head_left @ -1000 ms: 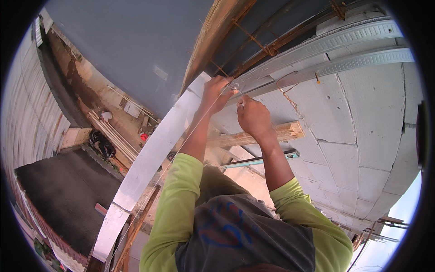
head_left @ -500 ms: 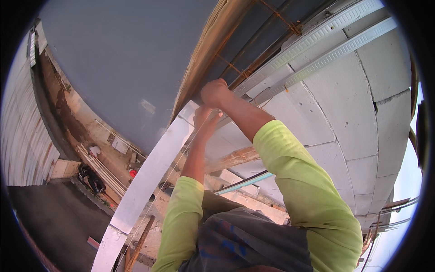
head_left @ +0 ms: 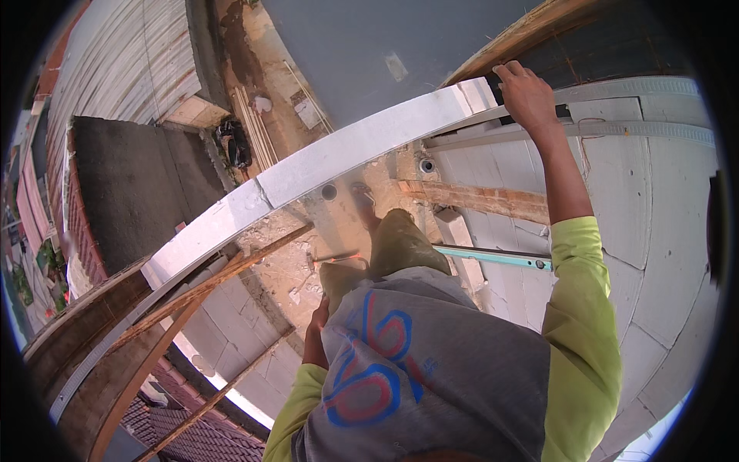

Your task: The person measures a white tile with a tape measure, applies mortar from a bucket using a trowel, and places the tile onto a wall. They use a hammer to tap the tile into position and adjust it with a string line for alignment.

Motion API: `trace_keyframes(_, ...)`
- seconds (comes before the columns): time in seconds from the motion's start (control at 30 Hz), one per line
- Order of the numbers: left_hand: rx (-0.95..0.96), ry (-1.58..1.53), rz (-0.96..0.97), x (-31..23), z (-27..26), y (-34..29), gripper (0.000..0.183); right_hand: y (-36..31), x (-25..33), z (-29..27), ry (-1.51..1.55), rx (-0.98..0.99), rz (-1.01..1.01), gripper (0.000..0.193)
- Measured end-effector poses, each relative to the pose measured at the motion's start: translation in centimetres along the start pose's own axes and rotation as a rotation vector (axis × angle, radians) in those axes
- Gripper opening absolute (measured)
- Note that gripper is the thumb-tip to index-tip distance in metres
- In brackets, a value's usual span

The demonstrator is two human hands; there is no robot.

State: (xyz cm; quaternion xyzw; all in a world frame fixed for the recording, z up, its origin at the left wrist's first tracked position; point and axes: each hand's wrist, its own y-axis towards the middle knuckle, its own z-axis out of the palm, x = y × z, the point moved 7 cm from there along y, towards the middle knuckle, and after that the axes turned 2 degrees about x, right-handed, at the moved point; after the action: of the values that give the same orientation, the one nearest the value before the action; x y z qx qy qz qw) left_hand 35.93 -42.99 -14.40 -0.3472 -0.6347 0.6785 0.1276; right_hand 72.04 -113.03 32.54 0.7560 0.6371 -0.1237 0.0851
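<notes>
My right hand (head_left: pixel 528 98) is raised at the far right end of a row of white blocks (head_left: pixel 339 146), beside the end block (head_left: pixel 476 94). Its fingers are bent and closed; whatever they hold is too small to make out. Close by are the wooden board (head_left: pixel 516 38) and a perforated metal strip (head_left: pixel 627 90). My left hand (head_left: pixel 318 317) hangs low by my thigh, partly covered by my shirt, with its fingers unclear. A turquoise spirit level (head_left: pixel 496 258) leans against the white block wall (head_left: pixel 616 192) on the right.
Below the block row, a wooden beam (head_left: pixel 477 199) juts from the right wall. Slanting timbers (head_left: pixel 223 273) cross at the left. An orange-handled tool (head_left: pixel 339 257) lies on the dusty floor. Beyond the row, ground with long poles (head_left: pixel 254 127) lies far below.
My left hand has dropped from beside my right hand down to my thigh. The right hand stays by the end of the block row. My view has swung left and down.
</notes>
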Motion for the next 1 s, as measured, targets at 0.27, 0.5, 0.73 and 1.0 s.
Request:
trace_keyframes(0.27,0.047,0.129,0.025,8.8,-0.3,-3.1,0.063,-22.7,24.5,17.1,0.863,0.642,-0.03,0.036)
trace_keyframes(0.5,-0.771,-0.285,0.117,18.1,-1.9,-12.1,0.031,-34.0,47.3,18.5,0.798,0.902,-0.56,0.035)
trace_keyframes(0.73,-0.705,-0.623,0.477,21.3,8.8,-22.0,0.02,-46.7,71.4,20.0,0.404,1.304,-1.256,0.042)
trace_keyframes(1.0,-0.373,-0.922,0.237,19.3,22.1,-16.0,0.081,-60.6,74.1,31.5,-0.267,1.33,-1.694,0.055)
